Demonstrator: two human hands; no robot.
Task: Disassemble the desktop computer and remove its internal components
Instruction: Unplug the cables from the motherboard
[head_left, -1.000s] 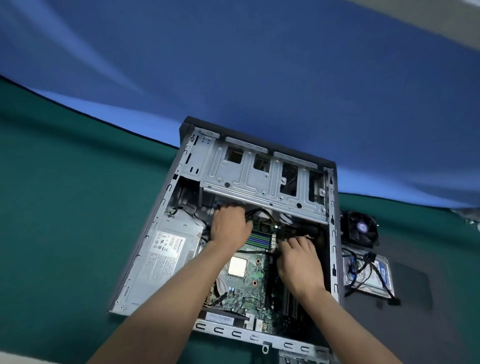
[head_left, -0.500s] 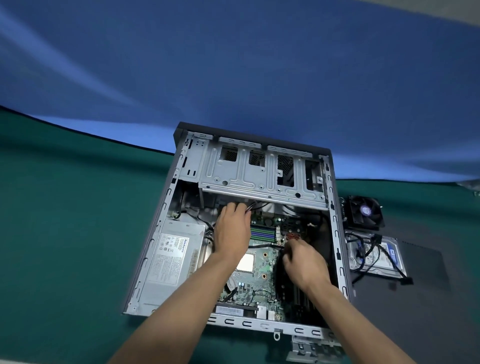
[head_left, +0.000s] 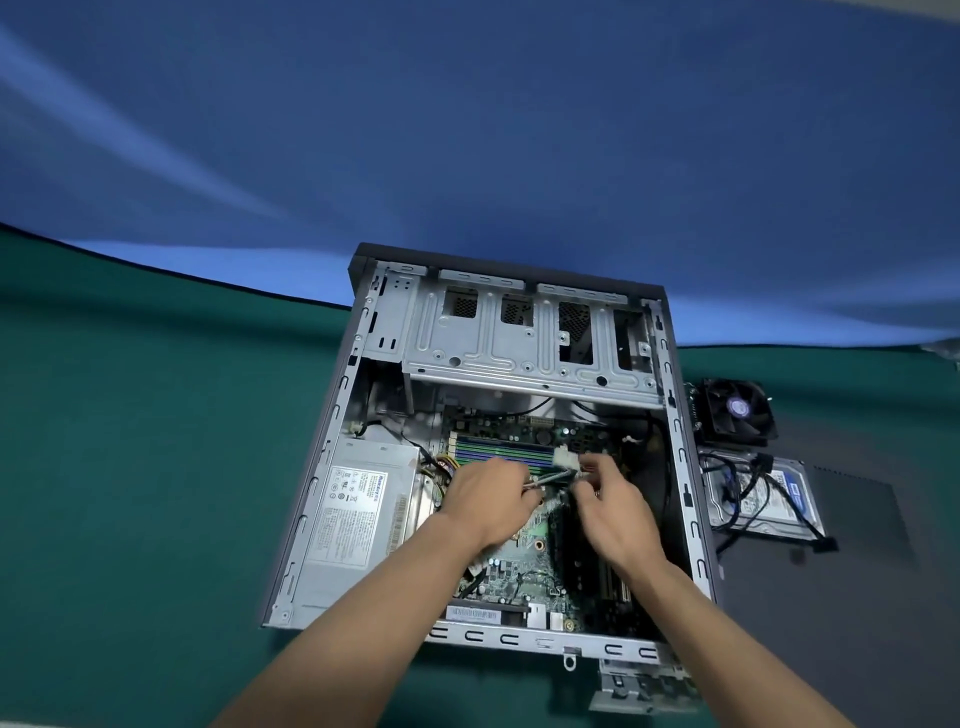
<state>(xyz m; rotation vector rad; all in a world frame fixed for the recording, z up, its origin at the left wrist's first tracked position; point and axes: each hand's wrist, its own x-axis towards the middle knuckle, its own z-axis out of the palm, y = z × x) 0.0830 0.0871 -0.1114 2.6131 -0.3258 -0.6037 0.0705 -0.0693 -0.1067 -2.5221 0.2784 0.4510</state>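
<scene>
An open desktop case (head_left: 337, 415) lies on its side on the green table. Inside are a grey power supply (head_left: 358, 514), a green motherboard (head_left: 524, 566) and memory sticks (head_left: 498, 451). My left hand (head_left: 485, 499) and my right hand (head_left: 610, 506) meet above the board's middle. Both pinch a bundle of wires that ends in a white plug (head_left: 565, 460), lifted off the board. My fingertips are blurred.
A drive cage (head_left: 519, 343) spans the case's far end. Right of the case on a dark mat lie a black cooler fan (head_left: 737, 410) and a hard drive (head_left: 763, 499) with cables on it. A metal bracket (head_left: 644, 688) lies by the near corner.
Both hands came back from under the drive cage toward the board's middle. They now hold a wire bundle with a white plug lifted up. The camera tilted slightly.
</scene>
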